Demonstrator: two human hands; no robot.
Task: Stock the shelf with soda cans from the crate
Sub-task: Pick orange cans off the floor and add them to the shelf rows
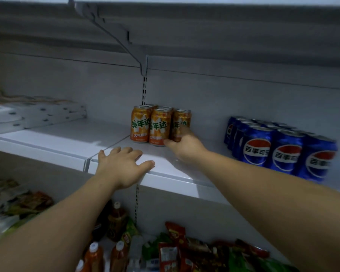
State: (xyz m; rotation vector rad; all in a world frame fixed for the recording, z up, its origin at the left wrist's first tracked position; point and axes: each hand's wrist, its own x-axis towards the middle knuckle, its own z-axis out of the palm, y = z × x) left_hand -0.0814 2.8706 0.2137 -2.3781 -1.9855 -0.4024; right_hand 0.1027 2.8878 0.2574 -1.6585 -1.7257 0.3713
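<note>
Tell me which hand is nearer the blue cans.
Right. The right hand grips an orange can left of the blue cans; the left hand rests on the shelf edge, farther left.

Dim light, grey back panel [224, 91], slotted metal upright [144, 89], angled bracket [98, 15] overhead

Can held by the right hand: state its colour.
The can is orange with green lettering; the head view shows it.
</note>
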